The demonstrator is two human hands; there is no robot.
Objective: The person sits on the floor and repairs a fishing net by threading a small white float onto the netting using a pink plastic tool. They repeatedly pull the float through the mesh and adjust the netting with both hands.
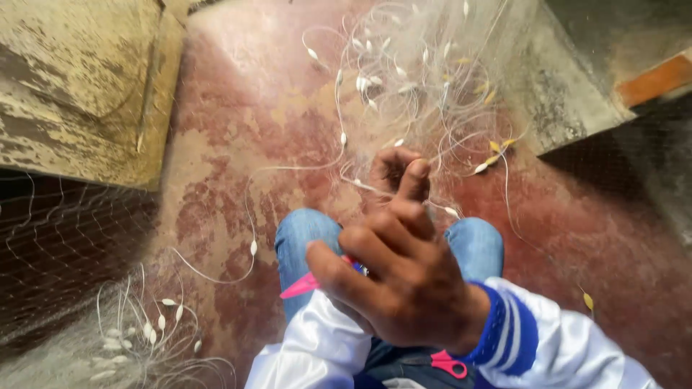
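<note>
The right hand point(404, 288) fills the middle of the view, its back toward the camera, fingers curled inward and the forefinger raised straight. What it grips is mostly hidden beneath the knuckles; a pink pointed tool point(301, 287) pokes out to the left from under the fingers, so they seem closed on it, though the hold itself cannot be seen. A second pink piece, a loop-shaped handle point(450, 364), shows below the wrist against dark cloth, and whether it belongs to the same tool is hard to tell. The left hand point(389, 169) lies farther off, largely covered by the right forefinger; its fingers look bent, pinching at the thin white line point(339, 119) of the fishing net point(425, 79), but the exact grip is hidden. The net is a pale, fine heap on the worn red floor point(238, 130) ahead of the knees, strung with small white and yellow floats, its mesh nearly too fine to make out. More net with white floats point(137, 335) lies at the lower left corner of the floor, cut off by the frame. Knees in blue jeans point(306, 234) sit under the hands, white sleeves point(317, 346) with blue cuffs below. A weathered concrete block point(79, 86) stands at the upper left, a grey wall point(562, 86) at the upper right
</note>
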